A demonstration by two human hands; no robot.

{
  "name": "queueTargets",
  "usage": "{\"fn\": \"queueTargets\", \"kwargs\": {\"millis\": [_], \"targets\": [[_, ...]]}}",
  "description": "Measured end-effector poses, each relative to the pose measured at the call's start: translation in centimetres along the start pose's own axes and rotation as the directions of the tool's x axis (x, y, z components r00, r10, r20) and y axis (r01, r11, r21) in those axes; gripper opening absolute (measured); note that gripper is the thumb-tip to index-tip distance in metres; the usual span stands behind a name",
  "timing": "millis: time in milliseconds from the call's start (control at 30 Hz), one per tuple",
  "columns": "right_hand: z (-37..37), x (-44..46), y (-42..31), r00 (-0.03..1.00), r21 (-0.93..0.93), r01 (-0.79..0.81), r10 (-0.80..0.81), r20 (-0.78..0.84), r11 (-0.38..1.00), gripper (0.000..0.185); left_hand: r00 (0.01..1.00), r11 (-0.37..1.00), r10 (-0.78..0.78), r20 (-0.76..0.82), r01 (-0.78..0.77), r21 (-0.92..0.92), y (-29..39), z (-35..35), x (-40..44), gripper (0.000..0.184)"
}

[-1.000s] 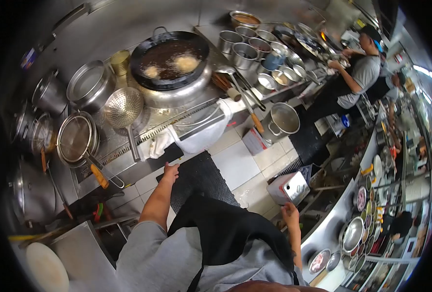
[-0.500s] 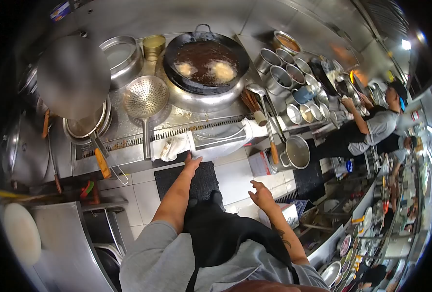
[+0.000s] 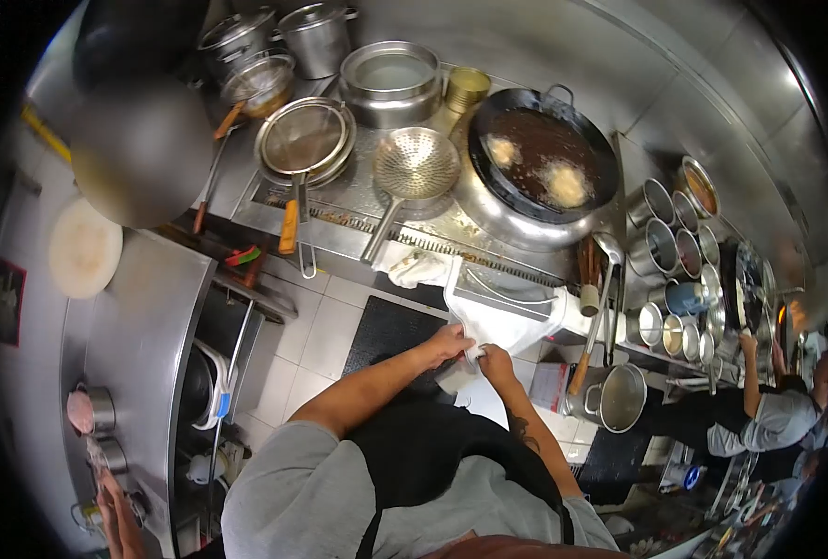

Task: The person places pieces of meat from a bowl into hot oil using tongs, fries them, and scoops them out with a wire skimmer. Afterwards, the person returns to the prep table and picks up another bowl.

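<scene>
My left hand is closed on the lower edge of a white cloth that hangs at the front of the stove counter. Beside it, my right hand also grips the cloth, its fingers pressed together. Above the cloth, a black wok of dark oil holds two pale, frothing pieces of food. A perforated ladle rests on the counter left of the wok, near a crumpled white rag.
Round strainers and lidded pots stand at the left. Metal containers line the right side. A large pot stands low at the right, near a co-worker. Another person's hands show at lower left.
The view has turned left. My right hand has come up from my side to the white cloth beside my left hand, and both now hold it. Another person's hands have appeared at lower left.
</scene>
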State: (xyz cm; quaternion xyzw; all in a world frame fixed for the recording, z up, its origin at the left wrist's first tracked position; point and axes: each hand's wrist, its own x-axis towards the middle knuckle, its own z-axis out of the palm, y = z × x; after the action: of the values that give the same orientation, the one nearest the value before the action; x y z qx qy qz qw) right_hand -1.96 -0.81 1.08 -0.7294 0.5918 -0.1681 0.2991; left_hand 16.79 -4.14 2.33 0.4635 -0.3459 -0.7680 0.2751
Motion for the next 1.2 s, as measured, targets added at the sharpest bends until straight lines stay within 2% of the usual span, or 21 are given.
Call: {"fn": "queueTargets", "kwargs": {"millis": [67,100,200,233,267,333,400,467,567,667,733,800,833,967,1033,1133,1167,1200], "targets": [[-1.4,1.3,-1.4,0.986,-0.107,-0.039,0.055,0.157,0.994,0.021,0.995,0.988,0.048,-0.084,-0.035,0.152,0.0,-1.9,-0.7,0.016],[-1.9,1.6,-1.9,0.983,-0.183,0.017,0.017,0.183,0.983,0.029,0.99,0.985,0.045,-0.133,-0.021,0.173,-0.2,-2.9,-1.1,0.016],[-5.9,2.7,-7.4,0.913,-0.251,-0.016,0.116,0.391,0.968,0.035,0.974,0.981,0.014,-0.226,0.03,0.193,-0.9,-5.9,-2.5,0.017],[-6.0,3.6,-8.3,0.924,-0.212,0.059,0.027,0.381,0.976,0.047,0.974,0.982,-0.006,-0.225,0.048,0.183,-1.0,-7.0,-3.1,0.017],[-6.2,4.8,-9.9,0.94,-0.076,0.172,-0.141,0.31,0.982,0.047,0.975,0.982,-0.024,-0.222,0.064,0.176,-1.2,-8.2,-3.6,0.018],[-6.3,8.0,-15.5,0.932,0.109,0.215,-0.237,0.273,0.971,0.043,0.974,0.991,-0.041,-0.222,0.068,0.115,-2.6,-11.0,-4.4,0.015],[-5.0,11.2,-21.6,0.92,0.435,0.012,-0.181,0.348,0.9,0.042,0.963,0.99,-0.038,-0.266,0.073,0.121,-2.7,-13.9,-5.6,0.014],[-2.9,14.2,-26.6,0.881,0.631,-0.184,-0.158,0.446,0.754,0.05,0.949,0.998,-0.053,-0.31,0.057,0.003,-2.6,-17.6,-7.1,0.012],[3.0,18.3,-30.6,0.909,0.64,-0.226,-0.078,0.41,0.734,0.058,0.915,0.996,-0.06,-0.398,0.027,-0.088,-2.2,-23.0,-9.4,0.014],[7.7,21.4,-33.1,0.886,0.658,-0.411,0.109,0.45,0.631,0.052,0.868,0.987,-0.093,-0.487,0.018,-0.157,-0.9,-27.1,-12.9,0.015],[8.7,23.1,-34.7,0.766,0.681,-0.582,0.02,0.642,0.445,0.042,0.832,0.978,-0.119,-0.541,0.005,-0.207,-1.0,-29.7,-14.7,0.016],[8.5,23.7,-36.3,0.654,0.662,-0.702,-0.128,0.745,0.263,0.036,0.803,0.971,-0.132,-0.582,-0.015,-0.24,-2.1,-32.1,-15.9,0.018],[8.2,23.9,-37.2,0.642,0.642,-0.714,-0.106,0.759,0.279,0.03,0.788,0.961,-0.154,-0.596,-0.02,-0.274,-2.7,-33.1,-16.4,0.019],[8.5,25.1,-37.6,0.758,0.763,-0.61,-0.122,0.64,0.214,0.026,0.765,0.948,-0.186,-0.617,-0.026,-0.317,-4.0,-35.5,-18.0,0.021],[5.7,25.1,-38.6,0.821,0.83,-0.532,-0.134,0.554,0.17,0.023,0.766,0.936,-0.211,-0.608,-0.022,-0.352,-5.3,-36.7,-18.1,0.021],[0.1,23.8,-38.4,0.853,0.86,-0.494,-0.122,0.508,0.126,0.021,0.715,0.941,-0.263,-0.648,0.043,-0.334,-7.7,-38.2,-17.9,0.02],[-1.7,23.2,-37.4,0.875,0.88,-0.45,-0.123,0.468,0.151,0.026,0.708,0.941,-0.267,-0.654,0.044,-0.336,-8.2,-38.4,-18.2,0.021],[-4.1,21.7,-36.9,0.908,0.893,-0.383,-0.081,0.41,0.236,0.031,0.7,0.94,-0.271,-0.661,0.043,-0.339,-8.6,-38.5,-18.5,0.021]]}}
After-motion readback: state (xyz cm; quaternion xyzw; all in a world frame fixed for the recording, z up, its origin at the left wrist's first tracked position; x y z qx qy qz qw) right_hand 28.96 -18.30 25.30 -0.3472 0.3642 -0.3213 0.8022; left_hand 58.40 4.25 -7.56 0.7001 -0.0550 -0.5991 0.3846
